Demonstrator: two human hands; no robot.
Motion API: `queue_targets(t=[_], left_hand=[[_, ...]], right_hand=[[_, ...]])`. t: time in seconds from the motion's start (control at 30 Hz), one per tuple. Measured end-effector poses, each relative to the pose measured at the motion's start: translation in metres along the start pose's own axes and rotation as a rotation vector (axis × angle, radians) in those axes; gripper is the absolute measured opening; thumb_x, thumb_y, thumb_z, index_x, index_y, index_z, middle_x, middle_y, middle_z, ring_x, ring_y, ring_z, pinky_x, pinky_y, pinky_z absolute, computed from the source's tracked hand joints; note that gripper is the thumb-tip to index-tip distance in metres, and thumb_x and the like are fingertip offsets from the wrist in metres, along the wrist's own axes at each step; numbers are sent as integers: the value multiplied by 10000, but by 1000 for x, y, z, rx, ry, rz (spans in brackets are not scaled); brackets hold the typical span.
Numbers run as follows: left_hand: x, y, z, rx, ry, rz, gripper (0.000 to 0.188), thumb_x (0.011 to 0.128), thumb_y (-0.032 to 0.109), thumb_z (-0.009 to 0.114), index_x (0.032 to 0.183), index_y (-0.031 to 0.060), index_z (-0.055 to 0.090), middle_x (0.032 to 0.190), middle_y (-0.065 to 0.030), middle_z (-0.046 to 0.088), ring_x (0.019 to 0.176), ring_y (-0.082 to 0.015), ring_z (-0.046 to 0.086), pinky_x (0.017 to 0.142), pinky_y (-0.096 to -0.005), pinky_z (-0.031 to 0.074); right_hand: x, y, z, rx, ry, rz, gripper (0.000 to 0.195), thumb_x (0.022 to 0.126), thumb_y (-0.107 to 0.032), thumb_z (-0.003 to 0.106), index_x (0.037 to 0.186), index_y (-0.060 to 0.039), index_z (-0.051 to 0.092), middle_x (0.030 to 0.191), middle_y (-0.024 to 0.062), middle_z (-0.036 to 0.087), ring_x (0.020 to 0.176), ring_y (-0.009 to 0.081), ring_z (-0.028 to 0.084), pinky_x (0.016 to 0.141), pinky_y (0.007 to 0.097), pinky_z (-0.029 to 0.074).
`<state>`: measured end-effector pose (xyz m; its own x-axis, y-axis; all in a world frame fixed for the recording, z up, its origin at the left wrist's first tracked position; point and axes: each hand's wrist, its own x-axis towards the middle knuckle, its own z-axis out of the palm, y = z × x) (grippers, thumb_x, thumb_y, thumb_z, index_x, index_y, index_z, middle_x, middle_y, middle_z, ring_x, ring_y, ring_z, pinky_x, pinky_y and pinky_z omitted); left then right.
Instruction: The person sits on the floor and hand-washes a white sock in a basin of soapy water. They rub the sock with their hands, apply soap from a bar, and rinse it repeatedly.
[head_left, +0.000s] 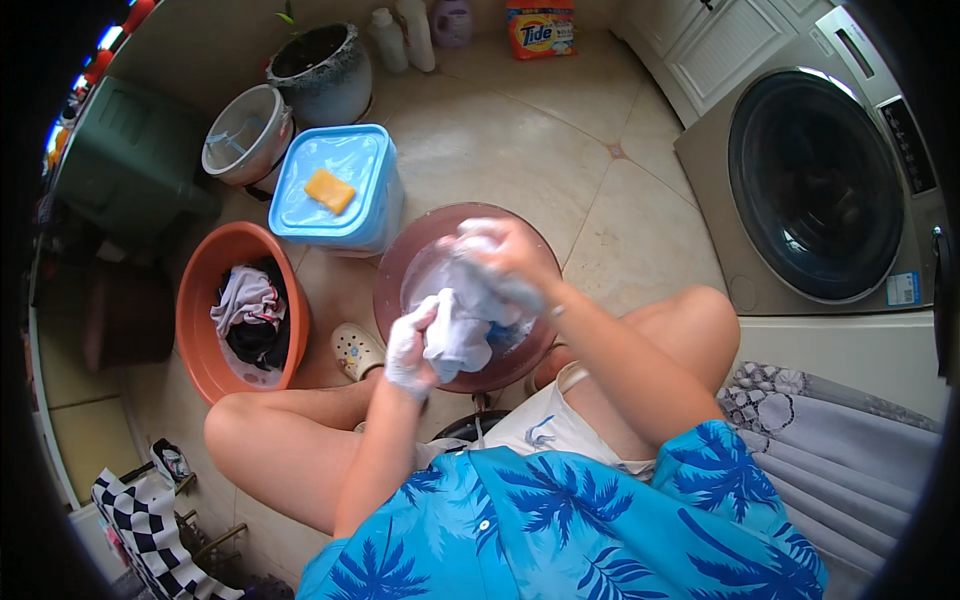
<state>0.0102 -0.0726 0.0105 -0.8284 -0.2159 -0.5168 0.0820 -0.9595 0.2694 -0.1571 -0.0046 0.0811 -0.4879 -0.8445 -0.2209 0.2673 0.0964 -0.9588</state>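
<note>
A wet, whitish-grey cloth is stretched between my two hands above a reddish-brown basin. My left hand, coated in suds, grips its lower left part. My right hand, foamy and blurred, clasps the upper part. Soapy water lies in the basin beneath, mostly covered by the cloth and my hands. Something blue shows in the water under the cloth; what it is I cannot tell.
An orange tub holding wet clothes stands left. Behind it, a yellow soap bar rests on a blue-lidded plastic box. A plant pot, bottles and a Tide bag line the back. A front-loading washing machine stands right.
</note>
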Motion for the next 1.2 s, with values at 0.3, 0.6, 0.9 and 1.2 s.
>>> queue_targets(t=[0.3,0.6,0.9,1.2], left_hand=[[58,-74,-20,-480,-361,596,385,934,506,414,1033,176,586,862,21,605,801,-153,608,670,-314,515],[77,-47,-42,87,18,-5,403,937,469,401,1053,113,551,966,-43,582,911,-204,559,877,-346,445],[52,-40,22,-39,194,21,430,907,472,407,1052,99,567,921,-73,588,853,-236,571,790,-371,474],[98,-1,-83,75,121,-28,306,874,295,542,1046,47,587,958,-90,636,855,-253,631,767,-388,528]], right_hand=[[-18,94,45,-738,47,-268,341,821,-361,558,657,-81,663,649,152,621,638,337,613,631,423,488],[-4,112,16,-533,405,85,397,804,-326,569,622,21,635,612,249,592,544,362,611,535,458,475],[-15,127,40,-479,348,231,399,818,-332,577,698,45,623,691,265,612,689,426,615,738,455,484],[-2,150,30,-546,288,73,431,879,-359,529,699,6,669,694,187,652,624,263,634,571,377,473]])
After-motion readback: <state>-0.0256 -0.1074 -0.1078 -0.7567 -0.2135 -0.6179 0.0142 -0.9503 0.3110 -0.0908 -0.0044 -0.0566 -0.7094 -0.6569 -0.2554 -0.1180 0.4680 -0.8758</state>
